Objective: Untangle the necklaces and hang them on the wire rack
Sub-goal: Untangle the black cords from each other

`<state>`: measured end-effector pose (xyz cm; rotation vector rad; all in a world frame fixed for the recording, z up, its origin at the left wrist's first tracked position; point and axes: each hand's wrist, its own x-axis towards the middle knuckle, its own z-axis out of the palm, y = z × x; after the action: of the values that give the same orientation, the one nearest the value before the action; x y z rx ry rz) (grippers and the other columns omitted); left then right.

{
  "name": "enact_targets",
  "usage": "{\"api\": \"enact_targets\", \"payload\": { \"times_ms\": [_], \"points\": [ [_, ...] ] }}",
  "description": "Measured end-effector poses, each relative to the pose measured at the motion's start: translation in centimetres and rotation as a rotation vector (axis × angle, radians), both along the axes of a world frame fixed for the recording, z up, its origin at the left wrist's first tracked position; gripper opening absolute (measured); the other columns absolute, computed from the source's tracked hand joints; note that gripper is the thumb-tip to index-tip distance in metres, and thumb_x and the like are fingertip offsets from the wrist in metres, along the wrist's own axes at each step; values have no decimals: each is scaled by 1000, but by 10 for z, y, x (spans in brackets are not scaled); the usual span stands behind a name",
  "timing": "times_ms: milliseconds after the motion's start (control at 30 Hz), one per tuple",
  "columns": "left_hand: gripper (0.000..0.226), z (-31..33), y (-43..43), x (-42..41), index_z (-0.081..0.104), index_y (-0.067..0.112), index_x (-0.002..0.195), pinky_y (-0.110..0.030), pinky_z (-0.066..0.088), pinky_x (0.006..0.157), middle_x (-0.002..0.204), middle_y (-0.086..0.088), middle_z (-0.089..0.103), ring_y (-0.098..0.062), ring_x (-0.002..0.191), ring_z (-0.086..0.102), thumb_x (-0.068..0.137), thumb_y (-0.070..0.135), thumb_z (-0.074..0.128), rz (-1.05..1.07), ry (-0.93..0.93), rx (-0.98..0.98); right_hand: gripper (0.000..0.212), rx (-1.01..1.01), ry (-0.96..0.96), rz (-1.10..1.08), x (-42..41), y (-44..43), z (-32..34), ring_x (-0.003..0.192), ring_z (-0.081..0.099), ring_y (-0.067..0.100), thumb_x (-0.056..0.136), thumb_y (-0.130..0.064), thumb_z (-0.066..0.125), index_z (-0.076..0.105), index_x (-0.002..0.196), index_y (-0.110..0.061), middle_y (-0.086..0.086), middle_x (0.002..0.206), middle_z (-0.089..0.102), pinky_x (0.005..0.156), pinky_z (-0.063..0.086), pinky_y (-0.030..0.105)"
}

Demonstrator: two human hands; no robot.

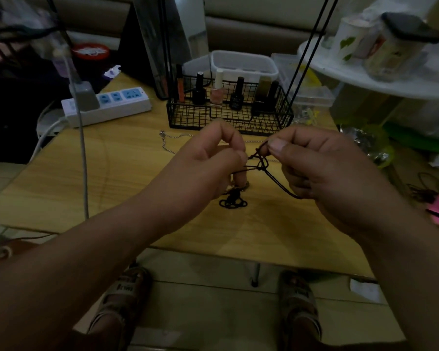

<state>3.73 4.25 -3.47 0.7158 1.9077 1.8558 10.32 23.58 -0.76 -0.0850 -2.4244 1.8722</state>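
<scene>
Sandalled feet (127,295) on the floor tiles, both forearms reaching over the near edge of the desk (86,173). Left hand (208,160) pinches the dark cord necklace (260,164) between thumb and curled fingers. Right hand (322,171) pinches the same cord at its upper end, thumb on top, and the cord loops down to its lower fingers. Between the hands the cord crosses itself in a small knot, held up off the desk. Below it, a dark beaded tangle (232,200) rests on the wood. A silver chain (170,138) lies farther back, just in front of the black wire rack (228,117), which holds nail polish bottles (217,92). A white power strip (107,105) sits off to the left.
</scene>
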Motion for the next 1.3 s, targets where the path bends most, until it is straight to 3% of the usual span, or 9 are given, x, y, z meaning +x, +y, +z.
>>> {"api": "enact_targets", "payload": {
  "times_ms": [133,200,467,567,833,933,1067,1200,1300],
  "points": [
    [11,-1,2,1,55,12,94,-16,38,53,73,7,55,-1,55,43,102,15,61,49,183,-22,19,88,27,-29,1,-4,0,55,26,32,102,-26,60,76,93,-21,9,63,38,55,19,34],
    [12,-2,5,1,61,11,93,-13,40,55,67,17,52,2,57,47,103,19,60,78,217,-59,19,124,35,-46,0,-4,0,49,41,5,102,-25,60,75,93,-19,-10,54,46,58,29,25],
    [16,0,9,0,67,7,92,-8,39,50,52,21,54,5,48,51,103,16,59,55,70,-63,18,186,41,-62,-2,-8,0,51,51,-4,101,-23,60,74,92,-17,-22,50,53,60,33,23],
    [15,0,8,-1,67,10,89,-11,37,49,53,20,54,4,47,49,101,12,59,64,43,-75,17,224,51,-66,-2,-8,-1,50,51,-5,101,-24,60,74,92,-19,-23,49,52,52,35,11],
    [17,-3,9,-3,64,9,82,-14,34,50,51,19,52,2,46,46,98,10,60,131,-5,-96,16,329,84,-112,-1,-13,-3,65,59,24,100,-31,63,73,89,-26,9,77,68,54,44,25],
    [15,-4,8,-4,65,9,81,-18,31,48,57,12,55,-2,47,37,96,11,61,170,-45,-78,17,212,53,-171,-2,-10,-6,50,39,10,101,-29,62,73,93,-20,-5,56,48,51,35,30],
    [15,-5,8,-7,64,12,82,-22,30,47,80,-9,64,-9,50,34,96,10,58,189,-94,-53,19,-140,-21,-186,-5,-8,-5,53,36,13,104,-13,51,67,95,-10,0,62,50,47,29,29],
    [16,-4,8,-6,61,15,84,-23,29,47,62,-2,60,-12,51,35,98,11,55,187,-116,-32,18,-355,-53,-106,-5,-10,-4,53,38,11,105,-10,47,64,98,-8,4,71,59,46,28,23],
    [15,-4,6,-6,62,16,84,-23,29,46,53,3,45,-11,50,34,98,15,56,190,-99,-12,15,-263,-91,-72,-6,-9,-6,52,32,10,104,-13,51,64,100,-8,2,69,56,43,25,21]
  ]
}}
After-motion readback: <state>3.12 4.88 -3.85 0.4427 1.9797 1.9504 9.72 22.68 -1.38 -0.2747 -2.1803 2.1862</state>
